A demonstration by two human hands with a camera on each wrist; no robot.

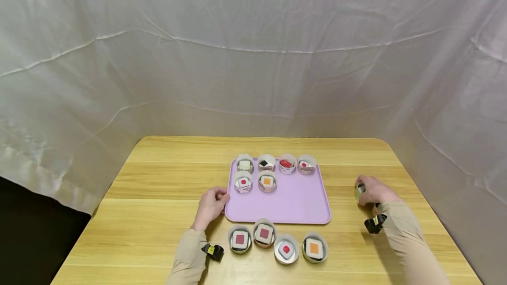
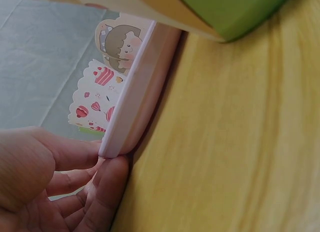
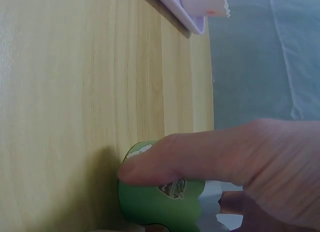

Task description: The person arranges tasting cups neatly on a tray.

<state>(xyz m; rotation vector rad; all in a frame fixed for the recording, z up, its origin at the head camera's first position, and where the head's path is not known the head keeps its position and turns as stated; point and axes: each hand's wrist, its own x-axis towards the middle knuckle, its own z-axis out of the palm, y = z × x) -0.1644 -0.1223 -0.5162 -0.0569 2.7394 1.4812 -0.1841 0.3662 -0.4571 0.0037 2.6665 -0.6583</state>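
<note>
A lilac tray lies in the middle of the wooden table. My left hand is at the tray's near left corner, and the left wrist view shows the thumb and curled fingers pinching that corner. To the right of the tray, my right hand holds a green paper cup standing on the table. In the right wrist view a finger curls across the green cup. What the cup holds is hidden.
Several paper cups with sushi pieces stand at the back of the tray. Several more sit in a row on the table in front of it. White cloth hangs behind the table. The right table edge is close to my right arm.
</note>
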